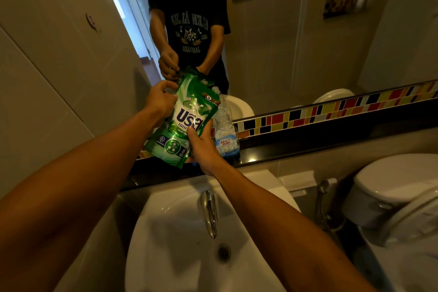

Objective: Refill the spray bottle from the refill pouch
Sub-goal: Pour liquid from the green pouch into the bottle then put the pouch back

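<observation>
With the left hand (161,99) pinching the pouch (183,121) top and the right hand (203,147) gripping its lower edge, a jerky tear could spill detergent beside the bottle (225,125).

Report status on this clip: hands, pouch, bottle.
Left hand grips green refill pouch at top corner; right hand holds its lower edge. Clear bottle on ledge behind pouch. Nothing pouring yet.

head view, downward, close over sink (180,232)

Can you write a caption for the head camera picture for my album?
Both hands hold a green refill pouch over the sink.
</observation>
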Demonstrator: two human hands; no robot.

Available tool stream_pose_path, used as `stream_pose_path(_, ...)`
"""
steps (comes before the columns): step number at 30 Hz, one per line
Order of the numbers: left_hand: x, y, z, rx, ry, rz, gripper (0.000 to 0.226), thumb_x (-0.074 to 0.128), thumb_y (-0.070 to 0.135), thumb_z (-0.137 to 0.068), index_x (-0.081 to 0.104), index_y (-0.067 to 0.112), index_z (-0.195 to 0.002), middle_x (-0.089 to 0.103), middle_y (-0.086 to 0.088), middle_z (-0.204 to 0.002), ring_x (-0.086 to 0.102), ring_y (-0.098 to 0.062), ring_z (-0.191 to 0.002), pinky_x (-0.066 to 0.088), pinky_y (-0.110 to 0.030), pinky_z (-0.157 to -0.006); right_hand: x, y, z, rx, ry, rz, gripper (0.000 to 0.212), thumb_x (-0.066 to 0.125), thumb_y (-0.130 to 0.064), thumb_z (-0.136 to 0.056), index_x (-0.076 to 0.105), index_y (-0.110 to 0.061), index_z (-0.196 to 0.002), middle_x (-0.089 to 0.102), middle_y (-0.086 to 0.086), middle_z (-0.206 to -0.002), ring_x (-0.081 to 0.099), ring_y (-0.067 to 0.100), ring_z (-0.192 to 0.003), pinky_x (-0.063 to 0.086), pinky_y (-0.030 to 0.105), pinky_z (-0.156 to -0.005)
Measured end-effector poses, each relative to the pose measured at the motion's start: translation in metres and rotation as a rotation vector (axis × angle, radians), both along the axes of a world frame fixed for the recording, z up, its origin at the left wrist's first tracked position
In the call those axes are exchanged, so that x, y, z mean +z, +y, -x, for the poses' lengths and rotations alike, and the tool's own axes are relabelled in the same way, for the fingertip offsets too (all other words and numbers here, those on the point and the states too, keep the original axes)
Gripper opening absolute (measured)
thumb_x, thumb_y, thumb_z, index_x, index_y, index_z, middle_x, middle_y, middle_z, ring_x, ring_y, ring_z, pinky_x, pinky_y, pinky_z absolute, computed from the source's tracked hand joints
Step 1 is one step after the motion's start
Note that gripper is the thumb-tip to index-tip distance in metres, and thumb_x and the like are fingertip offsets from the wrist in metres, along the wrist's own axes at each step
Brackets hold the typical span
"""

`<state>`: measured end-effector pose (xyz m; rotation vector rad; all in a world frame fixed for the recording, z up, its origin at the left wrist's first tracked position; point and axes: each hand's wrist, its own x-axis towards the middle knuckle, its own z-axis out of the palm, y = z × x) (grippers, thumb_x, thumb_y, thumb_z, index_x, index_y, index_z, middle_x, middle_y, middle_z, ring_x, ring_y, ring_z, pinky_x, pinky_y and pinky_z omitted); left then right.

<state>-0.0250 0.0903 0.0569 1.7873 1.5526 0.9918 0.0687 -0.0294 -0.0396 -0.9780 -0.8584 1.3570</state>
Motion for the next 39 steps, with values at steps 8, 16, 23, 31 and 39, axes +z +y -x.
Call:
stream_pose_path(8, 0.002, 0.002, -0.002, -0.011, 0.003, 0.027, 0.024, 0.059, 0.006, -0.096, 0.056, 0.024, -0.111, 0.065, -0.02, -0.117, 0.07, -0.029, -0.085, 0.053, -0.03, -0.055, -0.003, 0.005, 0.001, 0.008, 0.013, -0.009, 0.079, 0.047, -0.028, -0.109, -0.011, -0.052, -0.156, 0.049, 0.002, -0.153, 0.064, 0.025, -0.119, 0.059, 0.063, -0.087)
stream_pose_path(16, 0.004, 0.002, -0.002, 0.002, 0.018, 0.028, 0.024, 0.057, 0.005, -0.097, 0.057, 0.024, -0.112, 0.065, -0.019, -0.117, 0.07, -0.033, -0.091, 0.052, -0.029, -0.055, -0.005, 0.008, 0.001, -0.001, 0.014, -0.009, 0.08, 0.048, -0.027, -0.108, -0.011, -0.052, -0.157, 0.052, -0.002, -0.145, 0.066, 0.024, -0.117, 0.06, 0.061, -0.084)
stream_pose_path(23, 0.006, 0.002, -0.003, 0.008, -0.004, 0.026, 0.025, 0.058, 0.004, -0.096, 0.057, 0.024, -0.111, 0.065, -0.021, -0.118, 0.066, -0.024, -0.074, 0.052, -0.03, -0.052, -0.008, 0.012, 0.003, -0.004, 0.024, -0.046, 0.076, 0.048, -0.028, -0.108, -0.005, -0.051, -0.157, 0.049, 0.006, -0.153, 0.065, 0.023, -0.118, 0.059, 0.062, -0.088)
stream_pose_path(31, 0.011, -0.001, -0.001, 0.01, 0.0, 0.034, 0.025, 0.057, 0.004, -0.096, 0.057, 0.023, -0.112, 0.064, -0.018, -0.118, 0.071, -0.032, -0.091, 0.062, -0.044, -0.073, -0.008, 0.012, 0.003, 0.02, 0.037, -0.03, 0.077, 0.047, -0.03, -0.109, -0.01, -0.054, -0.156, 0.048, 0.005, -0.153, 0.065, 0.021, -0.112, 0.061, 0.059, -0.082)
stream_pose_path(39, 0.014, -0.002, 0.001, 0.007, 0.016, 0.036, 0.026, 0.056, 0.003, -0.096, 0.057, 0.024, -0.113, 0.064, -0.019, -0.118, 0.068, -0.026, -0.083, 0.054, -0.031, -0.057, -0.009, 0.015, 0.006, 0.028, 0.052, -0.045, 0.074, 0.047, -0.029, -0.108, -0.005, -0.054, -0.156, 0.049, 0.003, -0.152, 0.065, 0.022, -0.115, 0.063, 0.056, -0.078)
